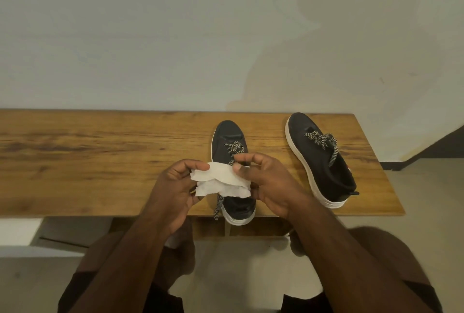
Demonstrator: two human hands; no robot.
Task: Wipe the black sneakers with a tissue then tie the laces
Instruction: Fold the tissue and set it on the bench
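Two black sneakers with white soles stand on a wooden table (100,152). The left sneaker (227,137) points away from me, its heel at the table's front edge, and a black-and-white lace hangs loose over that edge. The right sneaker (319,157) lies further right, angled, with its laces loose on top. A crumpled white tissue (221,182) is stretched between my hands just above the left sneaker. My left hand (173,187) pinches its left end and my right hand (266,182) pinches its right end.
The table stands against a pale wall (226,36). Its right end (391,187) lies just past the right sneaker. My knees and a light floor (241,275) show below the front edge. A white ledge (17,232) sits at the lower left.
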